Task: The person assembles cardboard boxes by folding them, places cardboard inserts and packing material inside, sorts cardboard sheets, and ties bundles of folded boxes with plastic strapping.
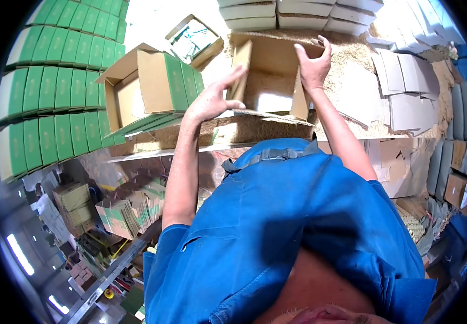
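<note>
An open cardboard box (270,75) stands on the work table in front of me, its brown inside facing up and its side flaps raised. My left hand (212,101) is at the box's left side, fingers and thumb spread, the fingertips by the left flap (241,67). At the right side is my right hand (314,66), thumb and fingers apart, next to the right flap (300,100). Neither hand is closed round anything. Whether the fingertips touch the cardboard I cannot tell.
Left of the box, another open carton (128,100) adjoins green boxes (177,81). Stacked green boxes (55,92) fill the far left. Behind stand a small box with packets (194,40) and white boxes (249,16). Flat pale sheets (406,110) lie at the right.
</note>
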